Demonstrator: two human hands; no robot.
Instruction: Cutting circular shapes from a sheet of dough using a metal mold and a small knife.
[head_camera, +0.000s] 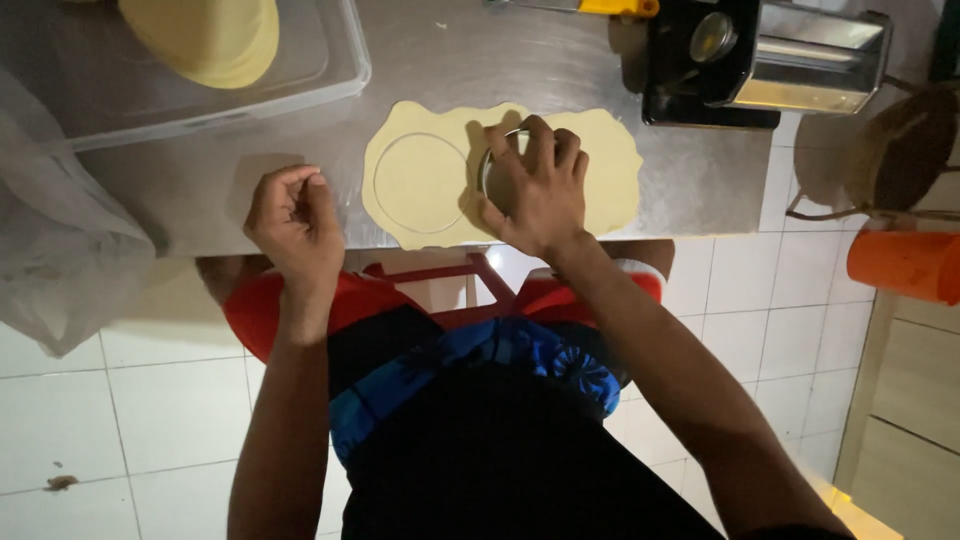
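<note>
Plastic bag (60, 250): crumpled, hanging off the left edge of the steel table (200, 180).
Tray (300, 80): clear, at the far left, with a pale dough stack (205, 35) inside.
Left hand (295, 225): fingers curled loosely together, holding nothing, above the table edge.
Dough sheet (420, 180): flat on the table, with one round cut already marked.
Right hand (535, 185): fingers spread over the round metal cutter (497, 165), pressing it on the sheet.
Pasta machine (780, 60): far right.

Right hand (535, 185) covering most of the round metal cutter (497, 168), far pale yellow dough stack (205, 35) running off the top edge, orange plastic container (905, 265) being clipped at right.
</note>
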